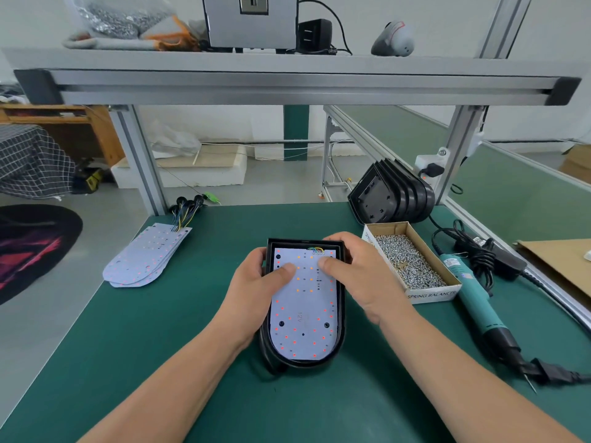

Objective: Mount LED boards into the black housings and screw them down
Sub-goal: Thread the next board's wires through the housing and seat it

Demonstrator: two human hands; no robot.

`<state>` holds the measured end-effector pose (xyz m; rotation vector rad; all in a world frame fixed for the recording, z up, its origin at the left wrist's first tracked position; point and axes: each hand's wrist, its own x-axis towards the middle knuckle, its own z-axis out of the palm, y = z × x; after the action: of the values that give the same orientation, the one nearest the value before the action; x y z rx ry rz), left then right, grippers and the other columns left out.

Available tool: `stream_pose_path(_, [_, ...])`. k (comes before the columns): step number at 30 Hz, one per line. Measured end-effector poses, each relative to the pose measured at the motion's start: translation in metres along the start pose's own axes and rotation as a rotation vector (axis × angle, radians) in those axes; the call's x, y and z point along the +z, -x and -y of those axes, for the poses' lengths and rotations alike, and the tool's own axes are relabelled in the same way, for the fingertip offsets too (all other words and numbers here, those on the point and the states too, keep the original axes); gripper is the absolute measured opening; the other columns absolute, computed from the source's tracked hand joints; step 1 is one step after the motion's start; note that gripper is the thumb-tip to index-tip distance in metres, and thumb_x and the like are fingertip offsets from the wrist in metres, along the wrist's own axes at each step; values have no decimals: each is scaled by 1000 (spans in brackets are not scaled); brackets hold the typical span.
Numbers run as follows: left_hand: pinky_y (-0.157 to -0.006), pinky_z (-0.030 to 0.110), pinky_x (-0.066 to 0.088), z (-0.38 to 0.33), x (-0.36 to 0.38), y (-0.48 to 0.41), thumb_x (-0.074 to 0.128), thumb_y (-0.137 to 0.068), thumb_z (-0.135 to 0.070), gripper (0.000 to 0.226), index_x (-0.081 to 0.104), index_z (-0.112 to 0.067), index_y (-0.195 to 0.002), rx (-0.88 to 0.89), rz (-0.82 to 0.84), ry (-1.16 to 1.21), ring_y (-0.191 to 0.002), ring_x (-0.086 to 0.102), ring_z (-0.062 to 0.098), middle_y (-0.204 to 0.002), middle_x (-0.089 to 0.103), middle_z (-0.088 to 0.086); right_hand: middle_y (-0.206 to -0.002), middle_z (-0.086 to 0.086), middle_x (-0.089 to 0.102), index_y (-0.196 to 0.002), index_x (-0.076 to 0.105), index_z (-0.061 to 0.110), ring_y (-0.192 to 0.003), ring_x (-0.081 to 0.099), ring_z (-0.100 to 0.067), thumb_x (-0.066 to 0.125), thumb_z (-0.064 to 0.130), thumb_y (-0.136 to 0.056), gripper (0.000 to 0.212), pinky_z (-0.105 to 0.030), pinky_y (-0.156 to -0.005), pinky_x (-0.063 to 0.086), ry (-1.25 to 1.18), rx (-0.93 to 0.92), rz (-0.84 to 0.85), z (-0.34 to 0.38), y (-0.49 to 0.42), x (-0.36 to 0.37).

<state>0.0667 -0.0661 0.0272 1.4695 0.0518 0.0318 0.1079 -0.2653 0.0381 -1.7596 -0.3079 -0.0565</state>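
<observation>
Left hand [256, 284] grips housing [341, 314] edge, thumb pressing LED board [303, 318] | right hand [363, 276] likewise | board lies inside housing, beside screw box [431, 295] | judged light, thin, fragile; hold by edges

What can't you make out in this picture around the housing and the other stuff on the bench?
Head view: upper side walls of the black housing, covered by the left hand and right hand.
Head view: parts of the LED board under both thumbs.
Head view: grey box on the shelf, cut off by the top edge.
</observation>
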Motion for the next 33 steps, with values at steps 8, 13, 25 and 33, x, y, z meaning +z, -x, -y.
stream_pose_path(8, [-96,58,61,-1,-3,-2,63,-105,-13,21,66,-10,-126,-58,56,-9,-107,76,37,-117,79,12,-105,12,75,-113,68,35,-98,71,-9,71,27,-83,31,-33,-87,57,3,10,-13,-3,1,1])
stream_pose_path(13, [-94,51,62,2,1,0,67,-104,-18,16,68,-15,-119,-10,-60,1,-106,77,32,-112,80,5,-107,16,77,-114,67,31,-99,73,-4,83,25,-82,36,-30,-87,56,-32,116,27,-5,2,5])
stream_pose_path(25, [-96,38,58,16,2,-2,72,-84,-20,44,64,-25,-126,80,200,-253,-112,74,16,-121,78,-8,-112,2,79,-119,69,18,-106,75,-21,78,6,-91,31,-49,-99,58,-131,145,-60,-11,-5,-11])
stream_pose_path(33, [-98,39,55,15,0,-1,72,-89,-32,40,63,-30,-128,104,190,-262,-114,72,12,-122,76,-12,-113,2,79,-120,67,18,-105,75,-18,74,3,-93,32,-34,-88,60,-161,90,-41,-13,-8,-10])
